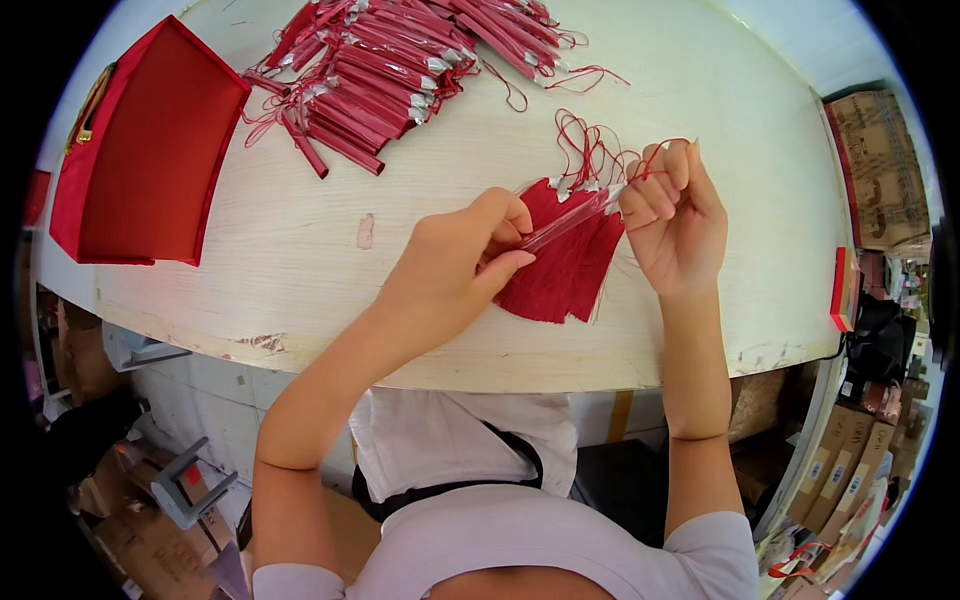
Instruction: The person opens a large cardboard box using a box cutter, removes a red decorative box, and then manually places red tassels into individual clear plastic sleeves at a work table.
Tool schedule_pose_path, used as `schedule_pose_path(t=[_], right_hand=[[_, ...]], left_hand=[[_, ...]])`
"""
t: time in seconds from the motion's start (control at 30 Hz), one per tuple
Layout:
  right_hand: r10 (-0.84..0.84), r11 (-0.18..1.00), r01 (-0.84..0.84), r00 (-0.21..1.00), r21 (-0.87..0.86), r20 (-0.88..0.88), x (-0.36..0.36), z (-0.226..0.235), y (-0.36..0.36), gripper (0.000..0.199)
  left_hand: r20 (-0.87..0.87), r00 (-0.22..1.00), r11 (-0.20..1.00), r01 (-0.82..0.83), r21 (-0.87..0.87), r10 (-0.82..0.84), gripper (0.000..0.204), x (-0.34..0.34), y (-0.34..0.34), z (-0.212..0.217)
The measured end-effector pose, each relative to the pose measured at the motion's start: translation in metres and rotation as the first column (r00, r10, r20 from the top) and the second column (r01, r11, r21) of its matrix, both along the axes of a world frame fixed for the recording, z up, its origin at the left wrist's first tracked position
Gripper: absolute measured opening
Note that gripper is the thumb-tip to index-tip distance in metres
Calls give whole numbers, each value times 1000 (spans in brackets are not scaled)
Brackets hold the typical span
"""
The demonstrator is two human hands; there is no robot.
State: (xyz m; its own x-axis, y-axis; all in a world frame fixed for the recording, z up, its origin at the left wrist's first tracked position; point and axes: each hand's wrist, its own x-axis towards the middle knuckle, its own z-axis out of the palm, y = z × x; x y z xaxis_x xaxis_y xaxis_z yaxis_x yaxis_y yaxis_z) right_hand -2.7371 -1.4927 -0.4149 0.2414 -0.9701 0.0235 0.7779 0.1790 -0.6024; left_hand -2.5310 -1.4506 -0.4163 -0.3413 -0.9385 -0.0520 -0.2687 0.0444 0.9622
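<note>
One clear sleeve (562,224) in left hand (455,242); piled sleeves (365,95) contain tassels (385,68).

Box (150,150): far L end of tbl (300,310), L of wrapped pile.
Wrapped pile (375,85): on tbl, far side, L of ctr.
Loose tassels (555,290): on tbl, R of ctr, nearer person than pile; top ends away from person.
Cord loops (590,145): just behind tassels, R of & nearer than pile.
Tube (568,222): over tassels, btwn hands.
L hand (460,245): at tassels' L edge, on tube's L end.
R hand (675,225): at tassels' upper R, w/ tube's cord (655,172) in fingers.
Carton (880,165): beyond tbl's R edge.
Small box (842,290): tbl's R edge, nearer than carton.
Stool (190,485): below tbl, lower L.
</note>
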Motion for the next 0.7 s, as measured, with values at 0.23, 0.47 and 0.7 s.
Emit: schedule_pose_path(t=[0.23, 0.47, 0.7], right_hand=[[-59, 995, 49, 991, 93, 118, -1, 3, -1, 30], [-112, 992, 104, 986, 72, 119, -6, 1, -2, 30], [-72, 995, 59, 981, 76, 180, -5, 0, -2, 31]], left_hand=[[-413, 900, 965, -32, 259, 141, 18, 18, -1, -1], [-521, 832, 973, -91, 213, 192, 16, 15, 2, 1], [-487, 844, 964, -120, 239, 226, 7, 15, 0, -3]])
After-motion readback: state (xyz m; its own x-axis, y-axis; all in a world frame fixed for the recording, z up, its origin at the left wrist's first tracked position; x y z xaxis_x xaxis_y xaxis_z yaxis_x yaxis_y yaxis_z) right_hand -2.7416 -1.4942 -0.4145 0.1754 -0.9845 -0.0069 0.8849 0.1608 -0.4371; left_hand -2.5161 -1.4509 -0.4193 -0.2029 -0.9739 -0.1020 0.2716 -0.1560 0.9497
